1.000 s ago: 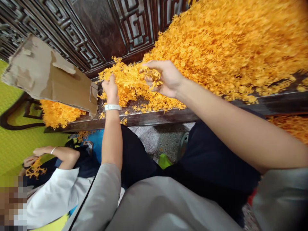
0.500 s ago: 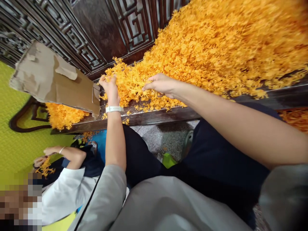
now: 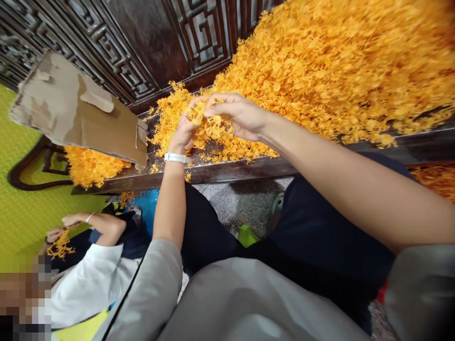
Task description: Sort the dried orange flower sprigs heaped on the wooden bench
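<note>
A huge heap of small orange plastic pieces covers a dark wooden table. My left hand, with a white band on the wrist, is raised over the heap's near end with its fingers closed on a clump of the orange pieces. My right hand meets it from the right and pinches the same clump. The two hands almost touch above the table edge.
A torn cardboard sheet leans on the table's left end, with more orange pieces under it. A carved dark wooden screen stands behind. A person in a white sleeve sits low at the left, holding orange pieces.
My right hand dipped to the pieces on the table, then rose with a clump. My left hand moved right to meet it, and both now hold the clump together.
</note>
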A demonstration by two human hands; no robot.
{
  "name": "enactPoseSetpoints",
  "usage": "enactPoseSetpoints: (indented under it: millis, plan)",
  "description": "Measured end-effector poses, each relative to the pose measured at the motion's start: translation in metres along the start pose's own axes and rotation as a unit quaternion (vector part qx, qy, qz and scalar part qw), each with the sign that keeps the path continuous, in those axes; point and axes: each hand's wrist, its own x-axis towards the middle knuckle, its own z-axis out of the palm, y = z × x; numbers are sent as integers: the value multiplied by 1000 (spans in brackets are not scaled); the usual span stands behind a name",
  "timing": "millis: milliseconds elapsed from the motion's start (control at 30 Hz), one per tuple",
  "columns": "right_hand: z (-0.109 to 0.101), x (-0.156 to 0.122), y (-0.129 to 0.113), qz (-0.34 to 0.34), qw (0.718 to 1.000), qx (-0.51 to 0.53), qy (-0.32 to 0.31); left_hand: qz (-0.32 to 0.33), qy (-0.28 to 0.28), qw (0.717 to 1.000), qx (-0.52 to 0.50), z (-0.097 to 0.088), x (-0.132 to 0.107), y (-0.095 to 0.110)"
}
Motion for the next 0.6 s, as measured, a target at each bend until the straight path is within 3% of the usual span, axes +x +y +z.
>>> enactPoseSetpoints:
  millis: [133, 300, 400, 533, 600]
  plan:
    - [3, 9, 6, -17, 998, -37, 48, -20, 35, 999, 4, 5, -1, 22]
    - [5, 17, 20, -18, 996, -62, 54, 40, 91, 995, 21, 0, 5, 37]
    - [2, 19, 24, -19, 994, -74, 73, 79, 78, 992, 55, -5, 4, 45]
    - [-11, 24, 21, -50, 988, -88, 116, 110, 20, 989, 95, -7, 0, 49]
    - [-17, 24, 16, -81, 984, -88, 133, 106, 29, 989, 101, -7, 1, 45]
